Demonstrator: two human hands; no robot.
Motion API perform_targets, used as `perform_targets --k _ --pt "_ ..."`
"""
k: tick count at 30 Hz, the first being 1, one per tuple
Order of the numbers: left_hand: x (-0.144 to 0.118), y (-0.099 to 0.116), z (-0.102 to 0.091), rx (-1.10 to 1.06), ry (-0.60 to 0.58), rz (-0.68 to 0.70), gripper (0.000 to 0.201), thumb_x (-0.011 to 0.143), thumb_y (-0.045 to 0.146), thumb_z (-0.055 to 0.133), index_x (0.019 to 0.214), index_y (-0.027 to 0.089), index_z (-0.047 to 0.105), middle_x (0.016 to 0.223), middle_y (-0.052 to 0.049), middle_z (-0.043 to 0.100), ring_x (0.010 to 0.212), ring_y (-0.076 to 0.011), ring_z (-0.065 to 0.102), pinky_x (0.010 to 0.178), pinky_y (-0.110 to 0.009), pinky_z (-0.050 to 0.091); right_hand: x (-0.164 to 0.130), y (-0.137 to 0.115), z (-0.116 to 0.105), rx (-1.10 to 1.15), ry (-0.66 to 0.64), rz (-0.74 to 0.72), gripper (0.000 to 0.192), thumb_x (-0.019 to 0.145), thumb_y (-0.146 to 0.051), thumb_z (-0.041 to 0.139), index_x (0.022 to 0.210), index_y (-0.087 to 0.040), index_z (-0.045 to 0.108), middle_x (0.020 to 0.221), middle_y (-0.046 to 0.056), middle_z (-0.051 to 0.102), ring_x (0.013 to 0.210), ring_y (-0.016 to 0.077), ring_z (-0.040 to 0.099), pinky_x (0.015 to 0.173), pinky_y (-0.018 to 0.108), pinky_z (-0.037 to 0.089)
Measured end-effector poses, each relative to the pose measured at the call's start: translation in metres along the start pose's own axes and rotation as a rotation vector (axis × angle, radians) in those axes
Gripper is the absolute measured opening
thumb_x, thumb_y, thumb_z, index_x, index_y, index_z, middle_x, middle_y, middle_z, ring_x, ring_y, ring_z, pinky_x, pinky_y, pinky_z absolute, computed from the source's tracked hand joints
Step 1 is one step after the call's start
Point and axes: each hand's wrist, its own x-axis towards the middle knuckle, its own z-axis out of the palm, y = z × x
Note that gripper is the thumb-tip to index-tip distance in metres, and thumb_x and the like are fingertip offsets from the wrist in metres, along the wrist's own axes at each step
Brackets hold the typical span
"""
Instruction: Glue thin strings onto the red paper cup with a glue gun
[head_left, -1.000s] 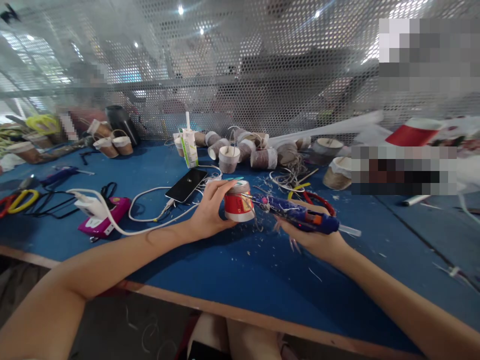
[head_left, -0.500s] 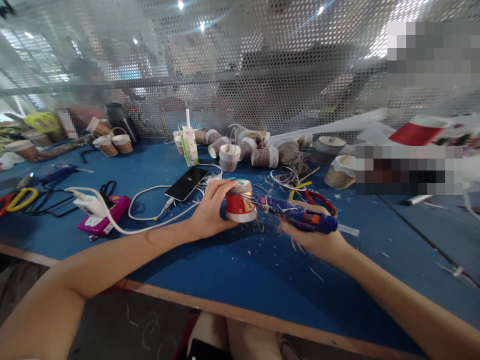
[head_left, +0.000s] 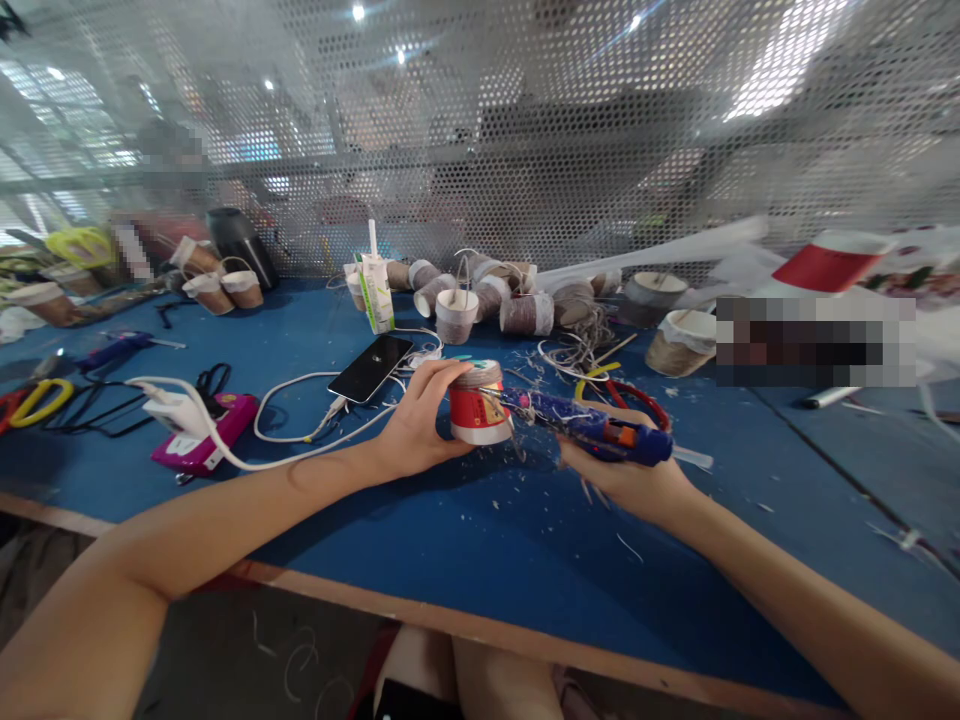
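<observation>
My left hand (head_left: 416, 425) grips a small red and white paper cup (head_left: 478, 404) whose upper part is wrapped in twine, held just above the blue table (head_left: 480, 540). My right hand (head_left: 630, 475) holds a blue glue gun (head_left: 592, 425) lying sideways, its nozzle touching the right side of the cup. Thin glue strands hang under the gun.
Several twine-wrapped cups (head_left: 480, 300) lie at the back beside a small drink carton (head_left: 376, 290). A black phone (head_left: 373, 367) with a white cable, a pink device (head_left: 199, 435), scissors with red and yellow handles (head_left: 622, 390) and a perforated metal screen (head_left: 480, 130) surround the spot.
Both hands, the cup and the glue gun stay almost where they were. Only the view has shifted slightly.
</observation>
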Motion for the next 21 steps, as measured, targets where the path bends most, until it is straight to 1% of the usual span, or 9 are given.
perform_targets --k 3,8,13,17,21 --pt "-0.0001 -0.0001 -0.0002 0.004 -0.008 -0.005 0.077 0.07 0.032 0.077 0.135 0.023 0.037 0.124 -0.011 0.054 0.118 -0.0301 0.054 0.104 -0.051 0.046 -0.0002 0.0005 0.0005 0.013 -0.012 0.006 0.021 0.072 -0.027 0.059 0.055 -0.024 0.047 0.051 -0.001 0.057 0.043 0.0144 0.053 0.041 0.027 0.044" --pt "0.0004 0.0003 -0.0005 0.025 0.011 0.011 0.078 0.07 0.032 0.078 0.135 0.022 0.037 0.123 -0.011 0.055 0.118 -0.0296 0.055 0.103 -0.05 0.048 -0.0008 0.0013 0.0003 -0.009 0.007 -0.009 0.022 0.073 -0.03 0.058 0.055 -0.025 0.047 0.049 -0.001 0.055 0.042 0.0148 0.054 0.04 0.027 0.044" --pt "0.0012 0.0014 -0.0017 0.025 0.009 0.003 0.077 0.071 0.031 0.077 0.135 0.022 0.037 0.124 -0.011 0.055 0.119 -0.0295 0.055 0.103 -0.05 0.05 -0.0018 0.0008 -0.0012 -0.011 0.025 0.023 0.022 0.072 -0.029 0.058 0.055 -0.025 0.046 0.047 -0.001 0.054 0.039 0.0156 0.053 0.039 0.028 0.043" --pt "0.0011 0.0016 -0.0018 0.028 0.017 0.007 0.078 0.069 0.029 0.078 0.135 0.022 0.037 0.124 -0.012 0.055 0.12 -0.0296 0.054 0.103 -0.05 0.05 -0.0014 -0.002 -0.0024 -0.005 0.015 0.046 0.022 0.072 -0.028 0.059 0.055 -0.026 0.046 0.047 -0.001 0.055 0.039 0.0168 0.054 0.039 0.029 0.043" --pt "0.001 0.0011 -0.0014 0.022 0.026 0.0 0.079 0.069 0.028 0.079 0.135 0.022 0.036 0.125 -0.012 0.054 0.121 -0.0299 0.054 0.103 -0.05 0.05 -0.0008 -0.0048 -0.0033 -0.004 0.027 0.019 0.023 0.071 -0.027 0.058 0.053 -0.025 0.043 0.047 -0.001 0.055 0.04 0.0164 0.054 0.04 0.029 0.043"
